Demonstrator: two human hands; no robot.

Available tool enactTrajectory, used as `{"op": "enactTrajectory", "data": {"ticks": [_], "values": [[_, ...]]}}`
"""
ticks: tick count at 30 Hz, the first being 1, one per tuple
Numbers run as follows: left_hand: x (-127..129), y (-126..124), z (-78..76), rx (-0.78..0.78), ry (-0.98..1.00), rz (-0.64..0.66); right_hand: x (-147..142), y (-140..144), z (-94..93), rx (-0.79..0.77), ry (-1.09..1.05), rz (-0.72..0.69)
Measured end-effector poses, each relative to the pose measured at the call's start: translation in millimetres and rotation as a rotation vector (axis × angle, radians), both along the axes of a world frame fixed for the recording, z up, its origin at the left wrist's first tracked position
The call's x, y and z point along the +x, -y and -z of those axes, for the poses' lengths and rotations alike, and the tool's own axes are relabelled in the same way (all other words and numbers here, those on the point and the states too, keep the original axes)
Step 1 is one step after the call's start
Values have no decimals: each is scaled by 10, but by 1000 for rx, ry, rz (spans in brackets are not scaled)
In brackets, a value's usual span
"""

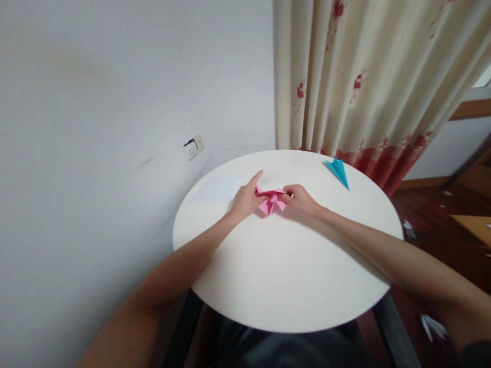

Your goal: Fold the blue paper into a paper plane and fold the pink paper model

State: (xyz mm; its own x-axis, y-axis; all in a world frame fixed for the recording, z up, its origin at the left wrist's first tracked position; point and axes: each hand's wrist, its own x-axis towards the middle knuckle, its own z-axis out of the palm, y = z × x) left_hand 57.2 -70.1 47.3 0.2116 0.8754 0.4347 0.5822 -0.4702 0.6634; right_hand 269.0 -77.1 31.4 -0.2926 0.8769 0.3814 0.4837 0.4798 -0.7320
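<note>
The pink folded paper (pixel 271 200) lies flat on the round white surface (pixel 284 276), directly between the two hands, so that each grip meets it from an opposite end. The left hand (pixel 244 199) sits against the paper's left edge, thumb and curled fingers apparently pressing that side down, while its forefinger is stretched out and points away from the person, off the paper; whether the thumb truly pinches a flap there cannot be told. The right hand (pixel 301 199) closes its grip on the paper's upper right corner, fingertips drawn together on a small fold at that point. The paper's longer spread runs left to right, along the line joining the two grips, with its pointed lower flaps turned toward the person. Both hands touch it, so neither is nearer; the right one holds the finer pinch and the left acts more as an anchor, by the look of it. Well apart from the right grip, farther off and to its right, a blue folded paper (pixel 338 171) rests on the surface. Beyond the left grip, just past the forefinger, lies a pale white sheet (pixel 218 188).
</note>
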Motion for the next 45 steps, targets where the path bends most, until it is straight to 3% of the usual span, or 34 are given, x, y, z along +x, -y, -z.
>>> {"op": "enactTrajectory", "data": {"ticks": [7,10,14,20,24,28,36,40,45], "values": [[54,119,-90,52,-299,-85,-18,-12,38,-136,-39,150],[69,119,-94,84,-362,-13,6,-20,47,-43,-19,231],[75,105,-85,149,-460,61,34,-20,10,150,9,173],[62,98,-86,173,-460,17,55,-41,-12,168,97,193],[44,81,-79,139,-364,-20,76,-59,10,179,96,217],[33,50,-43,126,-191,-20,93,-61,21,123,44,355],[32,37,-36,249,31,-24,194,-150,-17,168,-213,472],[34,-31,13,204,229,18,224,-203,-9,144,-375,485],[24,-98,76,48,333,72,234,-254,35,128,-490,464]]}}
